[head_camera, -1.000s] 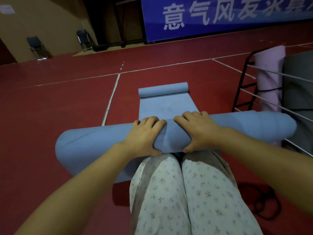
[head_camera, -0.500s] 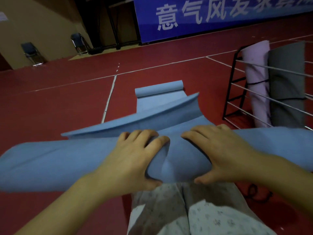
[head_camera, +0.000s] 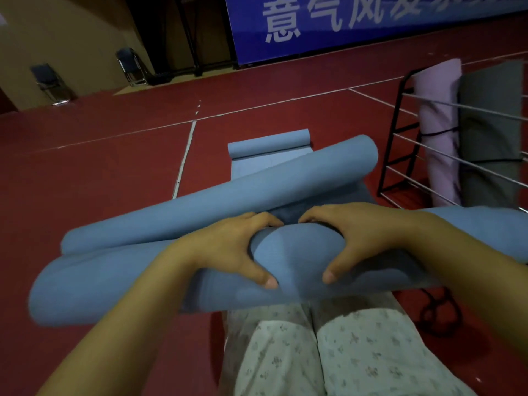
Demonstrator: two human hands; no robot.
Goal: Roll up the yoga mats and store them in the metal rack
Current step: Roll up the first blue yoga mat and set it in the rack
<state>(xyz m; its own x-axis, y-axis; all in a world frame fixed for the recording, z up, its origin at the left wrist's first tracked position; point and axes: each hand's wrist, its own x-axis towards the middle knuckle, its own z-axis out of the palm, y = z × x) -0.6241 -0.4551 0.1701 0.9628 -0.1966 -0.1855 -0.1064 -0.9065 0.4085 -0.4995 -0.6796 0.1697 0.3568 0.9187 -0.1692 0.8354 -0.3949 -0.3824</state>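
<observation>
**Blue mat in both hands above the knees; rack at right part-filled**

Left hand (head_camera: 228,250) clamped on the rolled blue mat (head_camera: 120,278), fingers curled over the far side, thumb pressed on the near face. Right hand (head_camera: 360,238) clamped on the same roll just beside the left, thumb likewise on the near face. Roll held crosswise over the patterned trousers (head_camera: 328,352), its left end out over the red floor (head_camera: 85,172), its right end running off the right edge. Loose outer flap (head_camera: 257,190) of the mat curled up on the far side of the roll, screening part of the ground beyond.

Second blue mat (head_camera: 268,151) on the floor farther off, flat with its far end rolled, partly hidden behind the flap. Metal rack (head_camera: 400,144) at right, black end frame with pale horizontal rails; pink rolled mat (head_camera: 437,132) and grey rolled mat (head_camera: 491,124) upright inside, side by side. Black cord (head_camera: 437,312) coiled on the floor near right, partly under the roll. White court lines (head_camera: 185,158) crossing the floor. Two folding chairs (head_camera: 48,81) against the far-left wall.

Blue banner (head_camera: 357,24) on the far wall, large pale Chinese characters; first three legible as 意气风, remainder blurred or cut off.
</observation>
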